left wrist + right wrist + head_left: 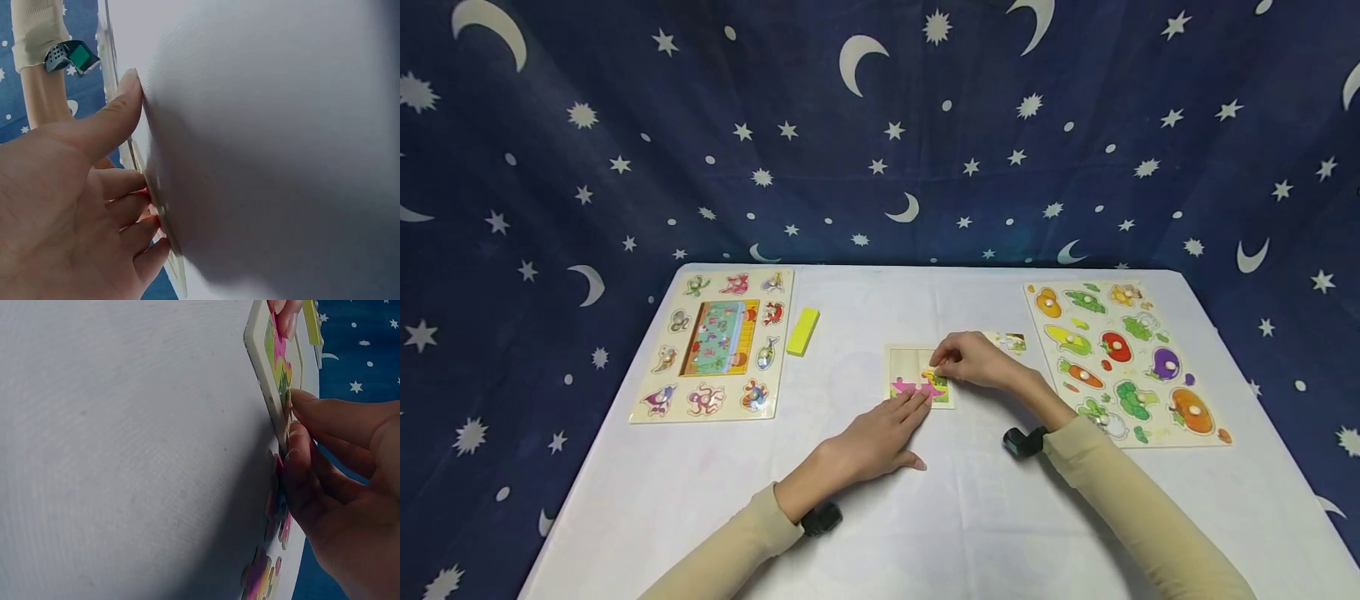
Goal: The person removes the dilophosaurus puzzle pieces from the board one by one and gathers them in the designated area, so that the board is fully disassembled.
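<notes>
A small wooden puzzle tray [887,375] lies at the middle of the table, its lower part filled with pink and green jigsaw pieces [904,386]. My left hand [880,437] rests straight fingertips on those pieces and the near edge; the thumb is spread out. In the left wrist view, the tray's edge [164,219] shows beside the fingers. Between thumb and fingers my right hand [976,360] pinches a puzzle piece [931,374] at the tray's right side. That piece is mostly hidden by the fingertips. Loose jigsaw pieces [1015,342] lie beyond the right hand, partly covered by it.
A sea-animal peg board [655,350] lies on the left, with a yellow block [802,332] beside it. On the right is a vegetable peg board [1105,383]. A dark blue star-and-moon cloth [820,192] hangs behind the white table [880,558].
</notes>
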Demonstrator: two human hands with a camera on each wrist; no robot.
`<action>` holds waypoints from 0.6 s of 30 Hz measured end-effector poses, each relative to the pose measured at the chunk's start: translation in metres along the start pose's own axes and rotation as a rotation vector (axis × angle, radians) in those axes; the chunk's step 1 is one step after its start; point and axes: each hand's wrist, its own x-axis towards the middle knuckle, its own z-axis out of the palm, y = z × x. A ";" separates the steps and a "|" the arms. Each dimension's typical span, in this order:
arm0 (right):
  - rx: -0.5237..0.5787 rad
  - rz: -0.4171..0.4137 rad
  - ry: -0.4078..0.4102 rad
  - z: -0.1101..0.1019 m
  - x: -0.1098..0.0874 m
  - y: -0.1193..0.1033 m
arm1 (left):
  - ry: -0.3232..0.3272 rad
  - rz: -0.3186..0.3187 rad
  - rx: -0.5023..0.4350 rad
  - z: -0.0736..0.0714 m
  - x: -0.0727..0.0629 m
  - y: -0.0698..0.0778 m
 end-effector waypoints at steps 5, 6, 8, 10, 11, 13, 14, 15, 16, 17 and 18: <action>0.000 0.007 -0.012 0.000 0.001 -0.001 | -0.001 0.004 0.009 -0.001 0.001 0.000; 0.000 0.011 -0.013 0.000 0.001 -0.001 | 0.003 0.005 0.010 -0.001 0.001 0.000; -0.001 0.016 -0.013 0.000 0.001 -0.001 | 0.001 0.005 0.011 -0.001 0.001 0.001; 0.003 0.018 -0.012 0.000 0.002 0.000 | 0.003 0.004 0.016 -0.001 0.001 0.001; 0.006 0.019 -0.012 0.000 0.002 -0.001 | 0.001 0.002 0.019 -0.001 0.002 0.001; 0.017 0.028 -0.012 0.000 0.002 -0.001 | -0.003 0.001 0.011 -0.001 0.002 0.001; 0.021 0.032 -0.014 0.000 0.002 -0.001 | -0.002 0.000 0.007 -0.001 0.002 0.001; 0.026 0.036 -0.016 0.000 0.002 -0.001 | -0.001 0.000 0.003 -0.001 0.002 0.001; 0.032 0.043 -0.018 0.000 0.003 -0.001 | 0.000 0.001 0.000 -0.001 0.003 0.001; 0.037 0.051 -0.019 0.000 0.003 -0.001 | -0.002 0.001 -0.008 -0.001 0.003 0.001; 0.042 0.057 -0.019 0.000 0.003 -0.002 | -0.001 0.002 -0.013 -0.001 0.003 0.000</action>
